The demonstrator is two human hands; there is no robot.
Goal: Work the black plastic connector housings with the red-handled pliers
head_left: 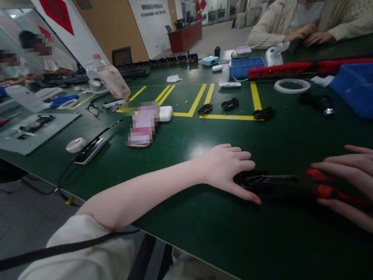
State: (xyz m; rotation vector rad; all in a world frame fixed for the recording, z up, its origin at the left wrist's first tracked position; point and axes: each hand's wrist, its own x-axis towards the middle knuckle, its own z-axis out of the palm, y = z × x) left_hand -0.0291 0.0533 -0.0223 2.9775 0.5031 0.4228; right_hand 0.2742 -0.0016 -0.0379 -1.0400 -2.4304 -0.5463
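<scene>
My left hand lies palm down over the dark green table, its thumb spread away from the fingers. A slim black piece lies between that thumb and the fingers; whether they grip it is unclear. At the right my right hand has its fingers stretched out and apart around a tool with red handles. The handles run back beneath the hand, and the tool's dark front end points toward the black piece. Dimness and blur hide whether tool and piece touch.
Ahead lie several small black parts near yellow tape. A phone, white case and white-black device with a cable are left. Blue bins, a tape roll and a seated person are beyond.
</scene>
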